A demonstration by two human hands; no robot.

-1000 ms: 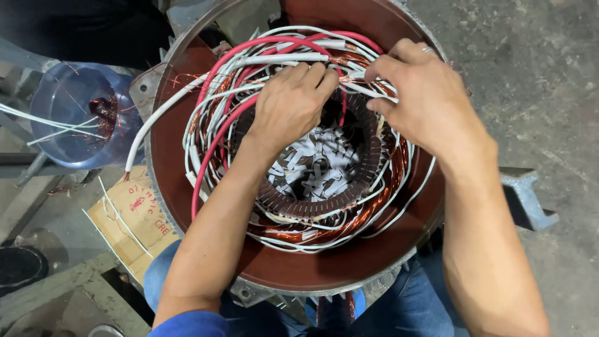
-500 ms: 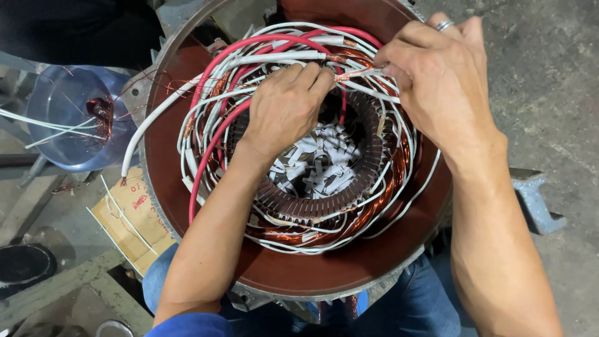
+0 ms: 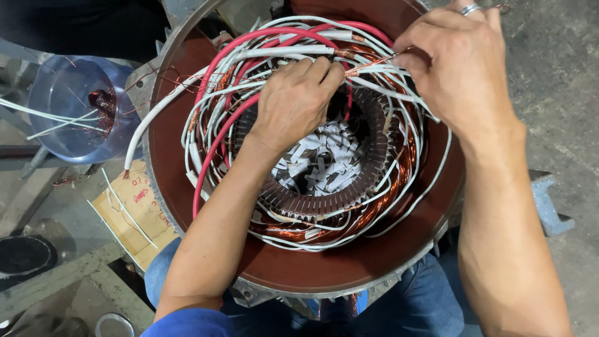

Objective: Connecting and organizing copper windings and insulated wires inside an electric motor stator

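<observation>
The right hand [image 3: 458,68] had been drawn up and outward from half a second before, pinching a bare copper lead [image 3: 374,62] taut; its other end was clamped by the left hand [image 3: 293,103] (over the stator windings [image 3: 380,206]).

flat tan cardboard piece [image 3: 138,212], floor lower left

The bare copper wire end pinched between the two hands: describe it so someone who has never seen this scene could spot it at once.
Start at the big round reddish-brown motor housing filling the view, ringed inside by white and red sleeved leads. At its upper edge the left hand and right hand meet. Between them runs the short bare copper wire end: unlike the sleeved leads, it is uncovered and shiny orange.
</observation>
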